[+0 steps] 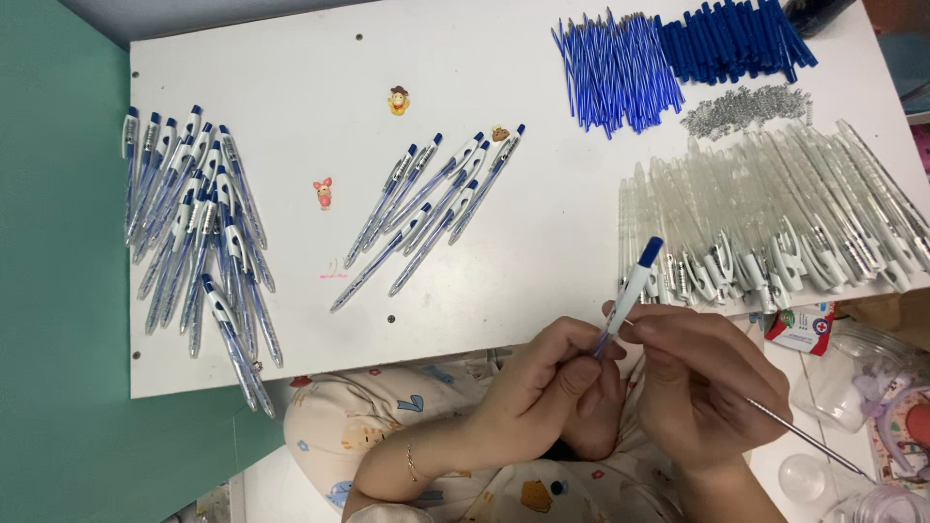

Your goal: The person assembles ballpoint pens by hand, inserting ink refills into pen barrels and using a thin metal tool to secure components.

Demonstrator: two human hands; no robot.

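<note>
L hand & R hand together, fingertips pinched, prob. both closed.

Single head-worn view, looking steeply down from close above the hands, facing forward over the white tabletop to its far edge.

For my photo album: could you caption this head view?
Both hands, left and right, hold a blue-capped pen over a white table of pen parts.
</note>
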